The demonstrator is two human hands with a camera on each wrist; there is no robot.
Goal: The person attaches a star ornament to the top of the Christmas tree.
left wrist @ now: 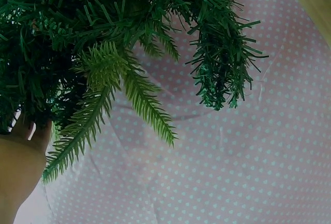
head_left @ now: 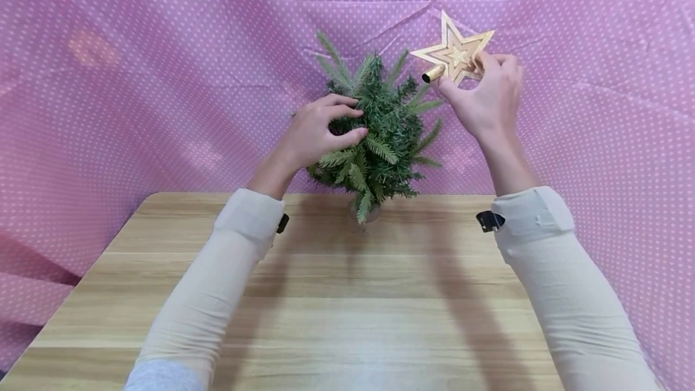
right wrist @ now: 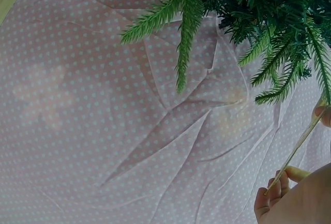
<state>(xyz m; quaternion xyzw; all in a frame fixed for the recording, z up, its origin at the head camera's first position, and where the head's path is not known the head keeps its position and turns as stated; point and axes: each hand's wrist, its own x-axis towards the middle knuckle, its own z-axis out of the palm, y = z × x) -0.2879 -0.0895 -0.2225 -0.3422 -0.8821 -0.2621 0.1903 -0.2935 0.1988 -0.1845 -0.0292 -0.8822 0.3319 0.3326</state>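
Head view, near to far: your sleeves cross the wooden table (head_left: 326, 294), and at its far edge stands the small artificial tree (head_left: 380, 131) in a pale base (head_left: 365, 215), w/ the pink dotted cloth (head_left: 163, 77) behind. Your left hand (head_left: 317, 131) is curled around branches on the tree's left side, about mid-height, thumb under and fingers over, steadying it. Your right hand (head_left: 488, 98) pinches the gold star topper (head_left: 455, 52) up and to the right of the tree's tip, near it but not touching. Progress, as I judge it: tree is upright and held, star is picked up and brought close, but it isn't seated yet; lining the socket up w/ the top sprig (head_left: 333, 59) and pushing it on are left. Orientation: the star's short gold tube (head_left: 432, 74) points down-left toward the tree, so the long axis runs from that tube up-right through the star's far point, tilted well off vertical; you'd likely need to swing it more upright. Left wrist view shows only green fronds (left wrist: 129, 87) over cloth and a bit of your hand (left wrist: 20, 167) at the edge, grip itself not clear there. Right wrist view catches the star edge-on (right wrist: 297, 149) as a thin strip between your fingertips (right wrist: 269, 198), branches (right wrist: 248, 6) hanging above.
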